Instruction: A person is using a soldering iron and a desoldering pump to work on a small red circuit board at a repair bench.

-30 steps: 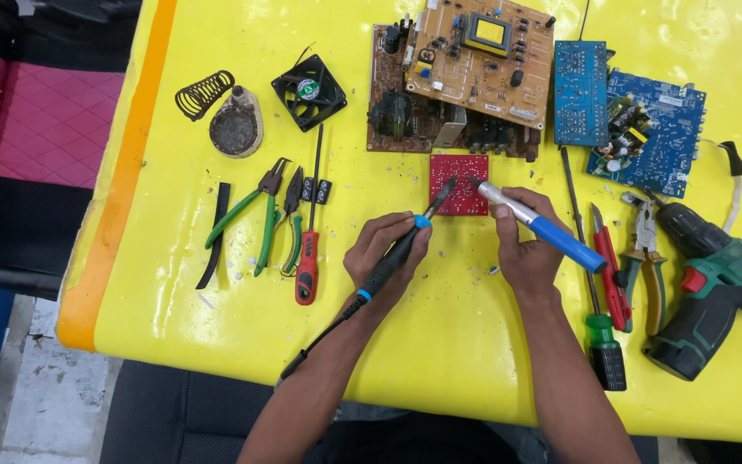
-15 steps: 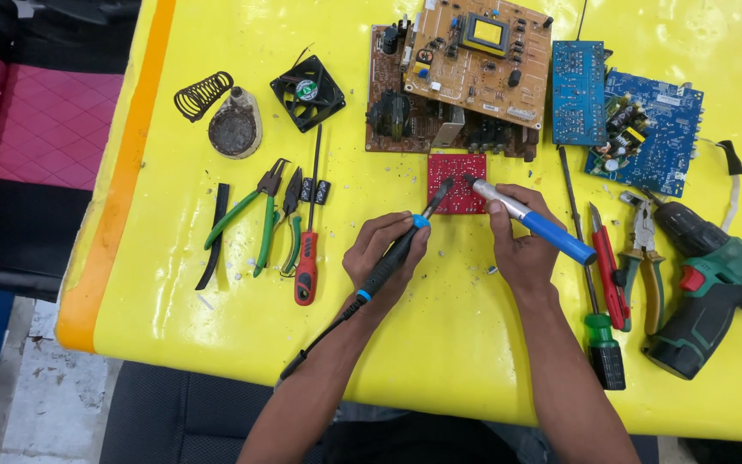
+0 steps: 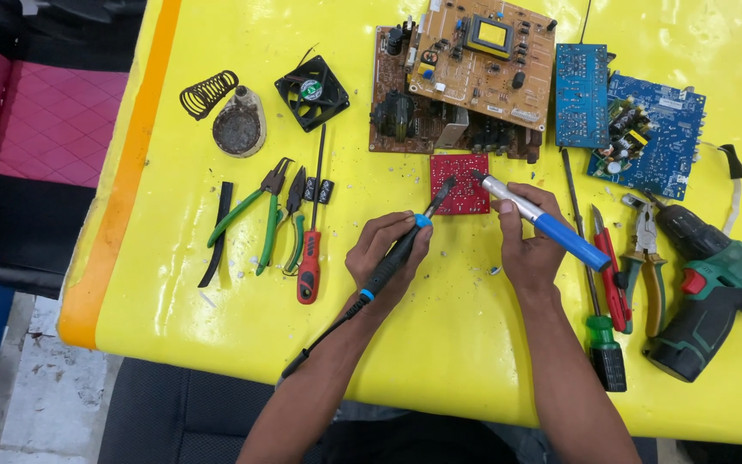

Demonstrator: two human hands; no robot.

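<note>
A small red circuit board (image 3: 459, 174) lies flat on the yellow table (image 3: 440, 344). My left hand (image 3: 386, 252) grips a black soldering iron with blue rings (image 3: 398, 253); its tip rests on the red board. My right hand (image 3: 527, 249) holds a blue and silver desoldering pump (image 3: 547, 225), with its nozzle touching the board's right side, close to the iron's tip. The iron's cord runs back off the table's near edge.
Brown circuit boards (image 3: 465, 77) and blue boards (image 3: 637, 120) lie behind. Left: a soldering stand (image 3: 234, 125), a black fan (image 3: 311, 90), green pliers (image 3: 255, 215), a red screwdriver (image 3: 309, 258). Right: a cutter, pliers, a green-handled screwdriver (image 3: 599, 331), a green drill (image 3: 714, 283).
The pump's nozzle has shifted slightly on the red board, closer to the iron's tip. Both hands otherwise stay in place.
</note>
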